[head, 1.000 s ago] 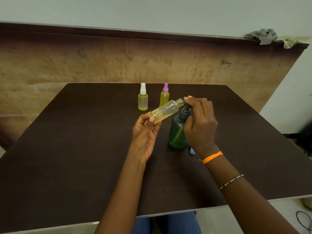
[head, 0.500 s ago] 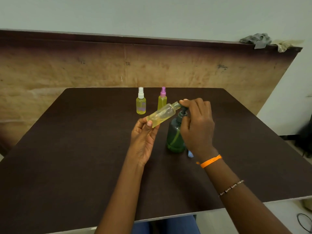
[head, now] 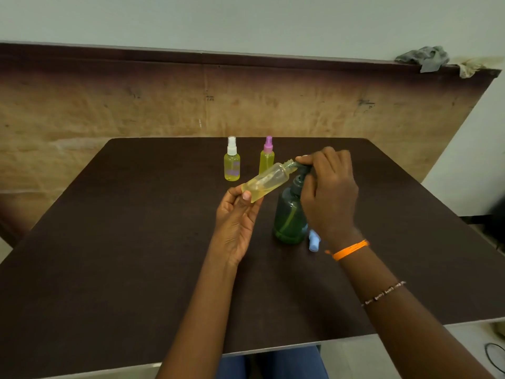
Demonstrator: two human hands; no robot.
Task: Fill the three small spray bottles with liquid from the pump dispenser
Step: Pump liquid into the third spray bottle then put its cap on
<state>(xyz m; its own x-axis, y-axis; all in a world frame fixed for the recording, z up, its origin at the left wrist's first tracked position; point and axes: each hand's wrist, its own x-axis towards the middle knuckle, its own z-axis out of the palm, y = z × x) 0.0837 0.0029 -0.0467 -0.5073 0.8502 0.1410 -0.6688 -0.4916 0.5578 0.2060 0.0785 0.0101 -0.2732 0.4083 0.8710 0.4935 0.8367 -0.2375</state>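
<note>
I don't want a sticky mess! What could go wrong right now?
The open bottle is tilted in the left hand, gripped only near its base, so it could slip or spill. Its small mouth must stay under the pump dispenser nozzle, or liquid may drip on the table when the right hand presses.

1. Uncapped clear spray bottle [head: 266, 181], partly filled with yellow liquid, tilted, its neck at the pump nozzle.
2. Green pump dispenser [head: 289, 218] stands upright.
3. White-capped bottle [head: 232, 162] and pink-capped bottle [head: 267, 159] stand full behind.
4. Blue cap [head: 313, 240] lies beside the dispenser.
</note>
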